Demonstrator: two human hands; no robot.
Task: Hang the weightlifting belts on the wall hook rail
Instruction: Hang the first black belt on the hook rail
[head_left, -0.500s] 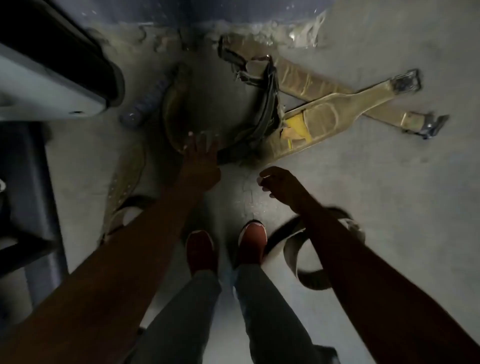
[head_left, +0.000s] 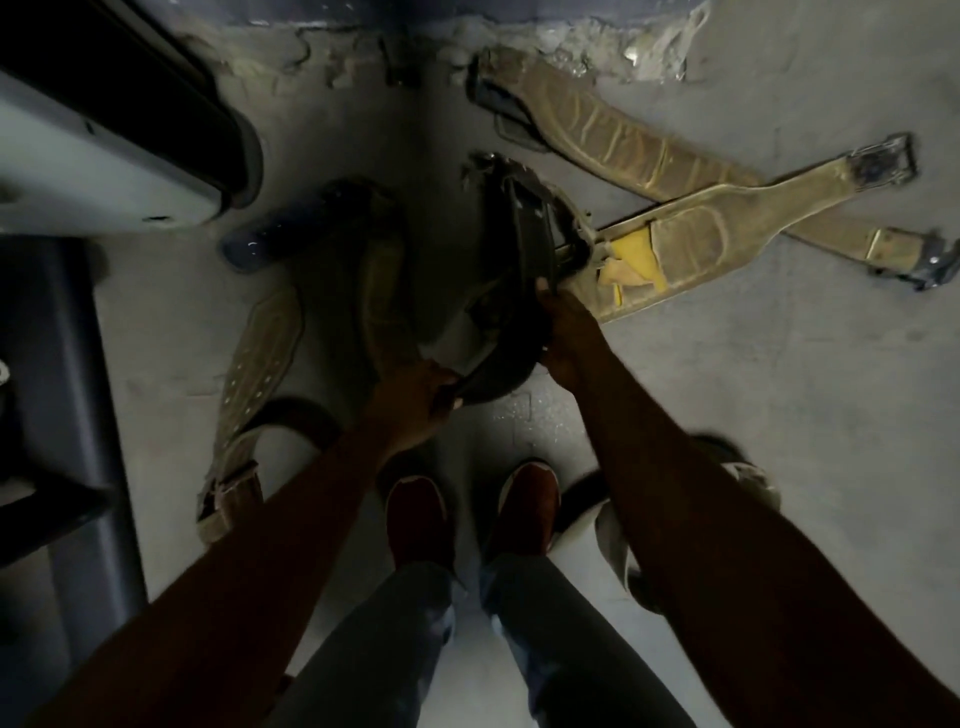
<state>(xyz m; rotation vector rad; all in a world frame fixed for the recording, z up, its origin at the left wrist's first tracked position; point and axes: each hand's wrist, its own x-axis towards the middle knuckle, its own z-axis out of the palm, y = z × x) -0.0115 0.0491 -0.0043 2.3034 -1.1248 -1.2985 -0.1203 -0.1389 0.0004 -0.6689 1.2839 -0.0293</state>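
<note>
Right hand (head_left: 569, 340): fingers (head_left: 544, 286) curled tight together over the right-hand edge of the dark belt (head_left: 511, 244), thumb hidden behind the strap. Left hand (head_left: 410, 400): fingers curled round the belt's lower left edge, fingertips close together, gripping the rim. The dark belt is coiled into a loop between the two hands, directly ahead of the person, above the grey floor (head_left: 779, 389); whether its lower edge touches the floor cannot be told. Its far end, frayed, lies against the torn tan belt (head_left: 696, 234), which shows yellow padding through a split and lies flat. A second tan belt (head_left: 597, 124) crosses the torn one near their buckle ends, its other end close to the crumbling wall base (head_left: 571, 47). To the left, a perforated tan belt (head_left: 260, 358) lies on the floor, beside a blue cylinder (head_left: 260, 241). A pale belt loop (head_left: 613, 535) lies partly hidden under the right forearm. Red shoes (head_left: 415, 519) stand between the arms. A machine frame (head_left: 67, 182) occupies the left edge
</note>
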